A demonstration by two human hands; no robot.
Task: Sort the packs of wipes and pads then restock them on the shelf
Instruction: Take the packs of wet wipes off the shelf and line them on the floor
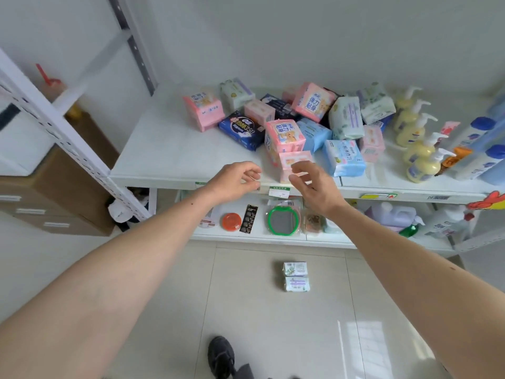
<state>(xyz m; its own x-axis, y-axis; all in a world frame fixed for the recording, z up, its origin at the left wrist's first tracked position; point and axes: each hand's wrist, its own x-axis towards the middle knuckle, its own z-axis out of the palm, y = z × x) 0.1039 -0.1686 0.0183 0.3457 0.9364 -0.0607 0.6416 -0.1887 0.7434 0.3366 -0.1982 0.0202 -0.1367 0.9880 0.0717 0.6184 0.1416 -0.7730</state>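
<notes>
Two bare hands reach toward the front edge of a white shelf [169, 149] strewn with unsorted packs of wipes and pads. The left hand [232, 183] hovers at the shelf lip, fingers loosely curled and holding nothing. The right hand [311, 187] is beside it, fingers relaxed and spread, also empty, just in front of a small pink pack [293, 162] that sits at the shelf edge; contact cannot be confirmed. Directly beyond that hand stands a taller pink pack with a bear print [284, 138], with a light blue pack [344, 157] to its right. Beyond the left hand lies a dark blue pack [241, 129] and, farther back, another pink pack [202, 110]. Well to the right of both hands stands a row of yellow pump bottles [418, 149]. Below the hands, two small white packs [296, 276] lie on the tiled floor [273, 324], near a dark shoe [221, 356].
</notes>
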